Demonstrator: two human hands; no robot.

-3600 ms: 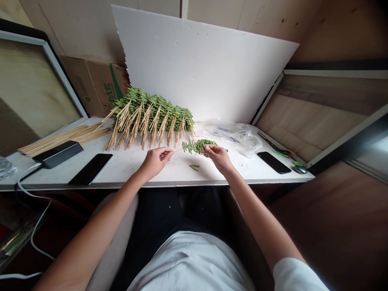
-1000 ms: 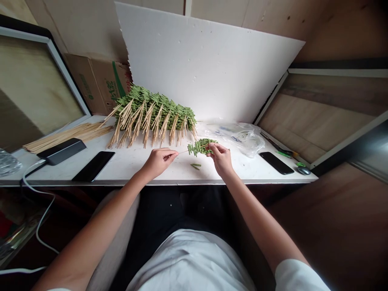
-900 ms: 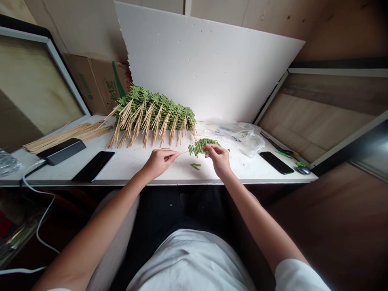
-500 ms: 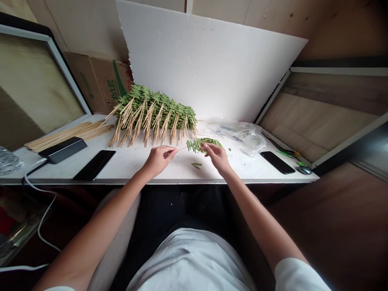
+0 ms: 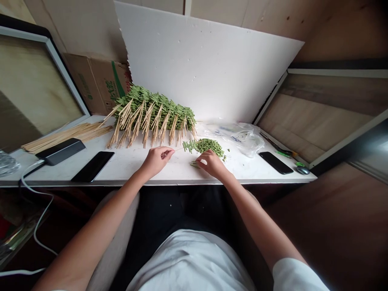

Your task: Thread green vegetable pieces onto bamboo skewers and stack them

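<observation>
- Far to the left of the heap of loose green pieces (image 5: 212, 144) on the white tabletop (image 5: 242, 169), a spread of bare sticks (image 5: 65, 137) lies flat.
- Also far left of the heap, nearer the person than those sticks, sits a black box-shaped device (image 5: 60, 151) with a white cable (image 5: 38, 220) beside it.
- Left of the heap, near the tabletop's front edge, a black phone (image 5: 93, 166) lies flat.
- Left of the heap and further back, a tall stack of filled skewers (image 5: 157, 106) rests, green rows to the rear, bare stick ends fanning towards the person.
- Left of the heap, the left hand (image 5: 156, 159) has its thumb and fingertips closed together, pinching the bare end of a thin skewer (image 5: 179, 149).
- Just left of the heap, a row of green segments (image 5: 189, 146) sits side by side on that skewer's other end.
- In front of the heap, the right hand (image 5: 213, 165) is curled, thumb and forefinger nearly meeting at a few stray pieces (image 5: 193, 164); whether it grips one cannot be told.
- Right of the heap and slightly behind, a crumpled clear plastic bag (image 5: 247, 139) lies.
- Well right of the heap, a second black phone (image 5: 275, 162) lies flat.
</observation>
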